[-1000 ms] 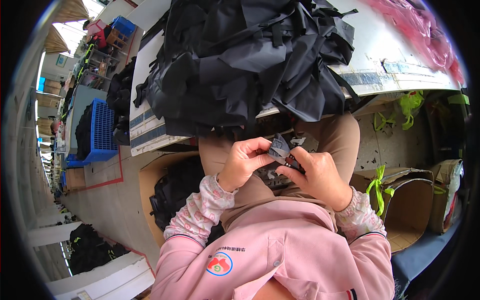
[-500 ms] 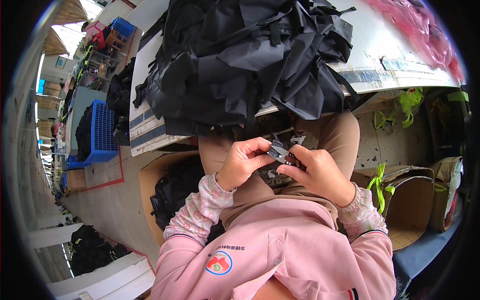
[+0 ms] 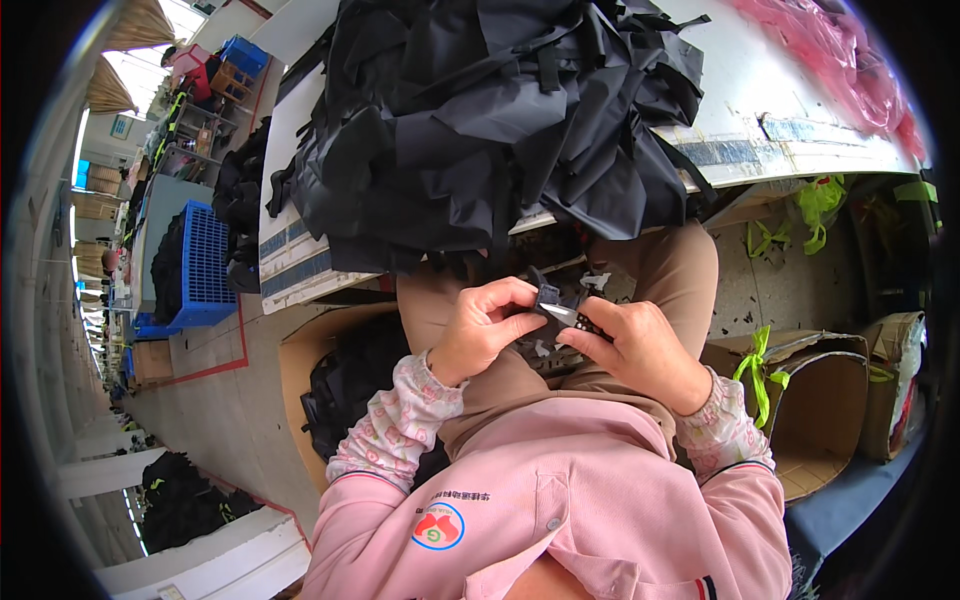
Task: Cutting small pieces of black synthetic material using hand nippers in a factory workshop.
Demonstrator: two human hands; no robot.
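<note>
In the head view, the left hand [image 3: 485, 328] pinches a small dark piece [image 3: 546, 294] between thumb and forefinger, in front of the body and over the lap. The right hand [image 3: 640, 345] has its fingers curled round the dark, light-dotted handle of a small bladed tool [image 3: 562, 314], thumb pressed along it; the silvery blade points left and meets the piece, though whether it touches or only overlaps it I cannot tell.

Just beyond the hands, a big heap of black fabric [image 3: 450, 140] covers much of a white table [image 3: 725, 110] and droops over its near edge, hiding part of that edge and the space underneath. Pink plastic sheeting [image 3: 840, 65] lies on the table's far right. Below the hands, the brown trousers [image 3: 675, 285] fill the gap before the table, with pale scraps [image 3: 596, 282] on the floor between the knees.

A cardboard box [image 3: 295, 365] holding black material [image 3: 350, 385] stands close by the left leg; to the right, an open cardboard container [image 3: 820, 430] carries a yellow-green tie [image 3: 757, 375]. Well off to the left stands a blue crate [image 3: 208, 265], near a red floor line [image 3: 215, 367].
</note>
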